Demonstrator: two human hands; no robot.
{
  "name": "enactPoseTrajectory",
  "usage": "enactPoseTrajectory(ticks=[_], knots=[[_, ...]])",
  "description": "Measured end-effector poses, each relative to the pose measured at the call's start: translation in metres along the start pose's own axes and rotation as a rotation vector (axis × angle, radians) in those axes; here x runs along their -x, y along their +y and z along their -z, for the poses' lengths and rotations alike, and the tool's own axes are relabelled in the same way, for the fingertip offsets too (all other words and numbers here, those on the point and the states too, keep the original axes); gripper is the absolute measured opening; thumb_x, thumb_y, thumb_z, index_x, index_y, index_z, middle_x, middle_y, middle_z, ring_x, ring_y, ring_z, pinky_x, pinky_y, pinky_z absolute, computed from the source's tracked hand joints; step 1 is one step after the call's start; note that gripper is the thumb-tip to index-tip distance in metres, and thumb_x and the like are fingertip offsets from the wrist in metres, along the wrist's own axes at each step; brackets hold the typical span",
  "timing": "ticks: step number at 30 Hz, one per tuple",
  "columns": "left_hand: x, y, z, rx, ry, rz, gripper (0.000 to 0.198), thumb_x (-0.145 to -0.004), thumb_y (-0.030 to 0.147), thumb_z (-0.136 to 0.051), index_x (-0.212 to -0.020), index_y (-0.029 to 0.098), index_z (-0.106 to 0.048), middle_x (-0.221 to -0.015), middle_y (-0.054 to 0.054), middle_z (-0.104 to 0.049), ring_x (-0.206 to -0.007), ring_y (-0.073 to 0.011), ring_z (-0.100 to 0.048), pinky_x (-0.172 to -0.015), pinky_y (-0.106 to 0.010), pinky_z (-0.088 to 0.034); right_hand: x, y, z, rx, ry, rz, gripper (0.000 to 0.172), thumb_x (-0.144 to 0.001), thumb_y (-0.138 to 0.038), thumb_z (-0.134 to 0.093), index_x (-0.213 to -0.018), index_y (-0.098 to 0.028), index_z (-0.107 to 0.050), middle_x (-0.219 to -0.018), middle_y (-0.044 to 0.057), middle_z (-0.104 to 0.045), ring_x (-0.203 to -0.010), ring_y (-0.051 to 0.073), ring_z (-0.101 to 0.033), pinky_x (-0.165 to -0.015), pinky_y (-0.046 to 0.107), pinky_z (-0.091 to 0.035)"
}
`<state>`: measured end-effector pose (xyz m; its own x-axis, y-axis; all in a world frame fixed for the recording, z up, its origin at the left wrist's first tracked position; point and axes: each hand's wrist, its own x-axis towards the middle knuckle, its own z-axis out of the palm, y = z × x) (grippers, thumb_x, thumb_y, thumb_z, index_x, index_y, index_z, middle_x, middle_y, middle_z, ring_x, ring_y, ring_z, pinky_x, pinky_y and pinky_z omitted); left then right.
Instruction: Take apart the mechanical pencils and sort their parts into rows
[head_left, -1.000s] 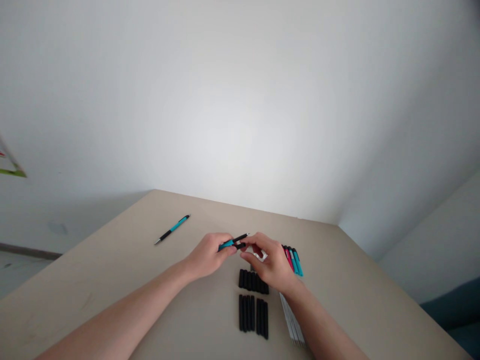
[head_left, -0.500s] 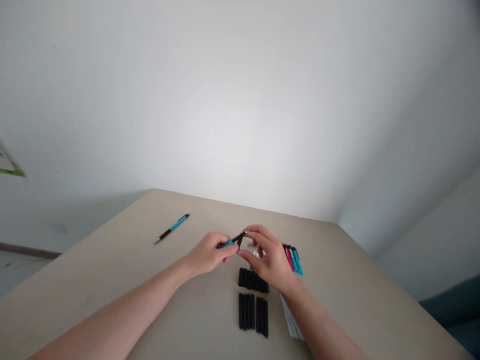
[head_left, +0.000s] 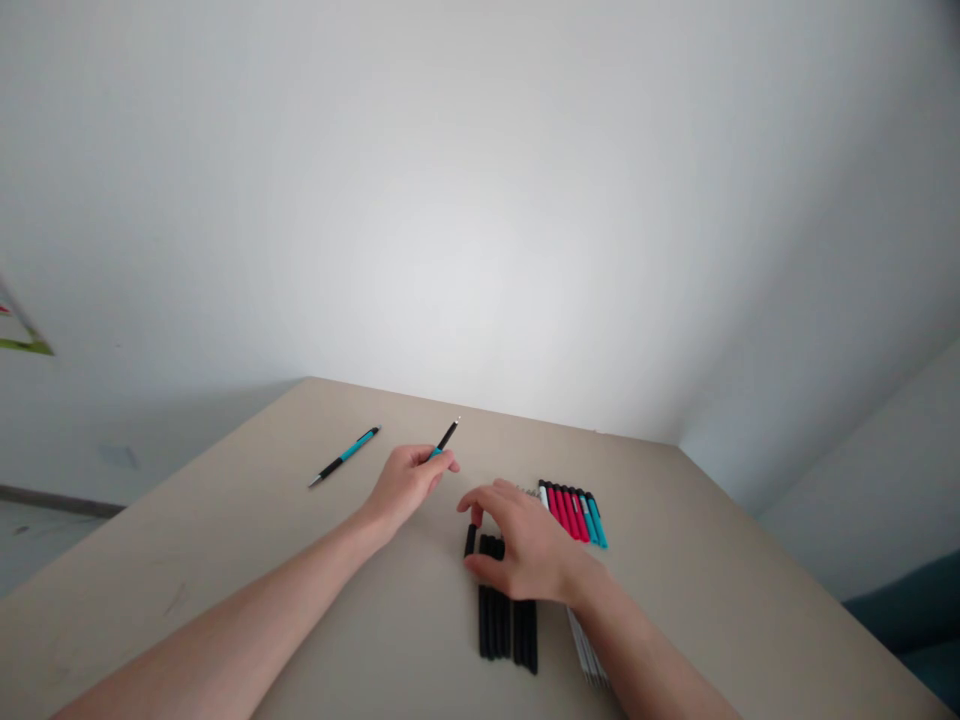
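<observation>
My left hand [head_left: 409,487] is closed on a pen part [head_left: 448,437] with a blue barrel and a black upper section that points up and right. My right hand [head_left: 525,540] has thumb and fingers around a short black tube [head_left: 470,540], at the left end of a row of black tubes [head_left: 490,546]. Below that row lie more black tubes [head_left: 495,622] in two groups. Beyond my right hand, pink and blue barrels [head_left: 568,510] with black tops lie side by side, with a white one at their left end.
A complete blue and black pen [head_left: 345,457] lies at the left on the beige table [head_left: 390,620]. Thin whitish rods [head_left: 587,648] are partly under my right forearm. Small springs [head_left: 529,492] show behind my right hand. A wall [head_left: 480,250] rises behind the table.
My hands have moved apart. The left went up and left with the pen part; the right came down to the black tubes, with a black tube now beside the row's left end.
</observation>
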<state>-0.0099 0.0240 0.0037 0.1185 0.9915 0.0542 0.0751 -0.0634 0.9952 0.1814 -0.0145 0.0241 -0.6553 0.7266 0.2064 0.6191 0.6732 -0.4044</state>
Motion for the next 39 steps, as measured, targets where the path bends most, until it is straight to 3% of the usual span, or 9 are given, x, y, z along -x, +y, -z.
enactPoseTrajectory(ticks=[12,21,24,26,31,35,39], knots=[[0.001,-0.001,0.000,0.022,-0.006,-0.015,0.035,-0.076,0.046,-0.058,-0.068,0.012,-0.065,-0.044,0.008,-0.033,-0.039,-0.0061,-0.024,-0.042,-0.022,-0.017,-0.002,0.001,-0.005,0.093,-0.093,0.021,0.020,-0.065,-0.018,-0.068,-0.085,-0.020,-0.062,-0.086,0.003,-0.060,-0.084,0.020,-0.051,-0.073,0.028,-0.039],[0.000,-0.003,0.001,-0.009,-0.039,-0.020,0.034,-0.077,0.045,-0.057,-0.069,0.013,-0.066,-0.044,0.008,-0.035,-0.039,-0.0066,-0.025,-0.042,-0.022,-0.017,-0.002,0.001,-0.001,0.094,-0.119,0.011,0.022,-0.065,-0.021,-0.069,-0.086,-0.020,-0.064,-0.086,0.003,-0.060,-0.085,0.019,-0.052,-0.073,0.026,-0.038],[0.001,-0.002,0.001,-0.025,-0.078,-0.022,0.036,-0.078,0.047,-0.057,-0.070,0.013,-0.067,-0.047,0.007,-0.038,-0.041,-0.0071,-0.026,-0.043,-0.023,-0.019,-0.003,0.003,-0.002,0.076,-0.066,-0.023,0.020,-0.067,-0.026,-0.071,-0.085,-0.020,-0.064,-0.082,0.002,-0.062,-0.082,0.018,-0.053,-0.071,0.026,-0.037],[0.003,-0.002,0.000,-0.054,-0.124,-0.049,0.042,-0.082,0.049,-0.051,-0.072,0.012,-0.068,-0.049,0.006,-0.039,-0.043,-0.0083,-0.031,-0.044,-0.023,-0.021,-0.005,0.005,-0.003,0.059,0.030,-0.089,0.013,-0.076,-0.031,-0.065,-0.079,-0.019,-0.063,-0.075,0.002,-0.062,-0.074,0.016,-0.053,-0.067,0.025,-0.036],[0.009,-0.002,-0.002,-0.312,-0.263,-0.258,0.037,-0.090,0.041,-0.044,-0.078,0.014,-0.065,-0.053,0.004,-0.043,-0.051,-0.0107,-0.040,-0.049,-0.022,-0.028,-0.010,0.009,-0.002,-0.041,0.299,-0.226,0.039,-0.093,-0.040,-0.043,-0.063,-0.017,-0.054,-0.057,-0.002,-0.054,-0.054,0.011,-0.045,-0.054,0.024,-0.029],[0.011,-0.003,-0.004,-0.494,-0.287,-0.440,0.031,-0.092,0.031,-0.046,-0.068,0.016,-0.059,-0.057,0.003,-0.050,-0.056,-0.0114,-0.045,-0.055,-0.021,-0.033,-0.009,0.011,-0.004,-0.155,0.305,-0.256,0.043,-0.093,-0.040,-0.041,-0.058,-0.017,-0.053,-0.048,-0.004,-0.044,-0.047,0.009,-0.040,-0.048,0.023,-0.025],[0.011,-0.003,-0.004,-0.559,-0.299,-0.498,0.023,-0.091,0.026,-0.050,-0.074,0.017,-0.063,-0.066,0.002,-0.058,-0.063,-0.0122,-0.051,-0.061,-0.021,-0.037,-0.009,0.012,-0.008,-0.300,0.276,-0.309,0.045,-0.091,-0.041,-0.040,-0.056,-0.017,-0.052,-0.047,-0.004,-0.040,-0.045,0.009,-0.037,-0.045,0.022,-0.025]])
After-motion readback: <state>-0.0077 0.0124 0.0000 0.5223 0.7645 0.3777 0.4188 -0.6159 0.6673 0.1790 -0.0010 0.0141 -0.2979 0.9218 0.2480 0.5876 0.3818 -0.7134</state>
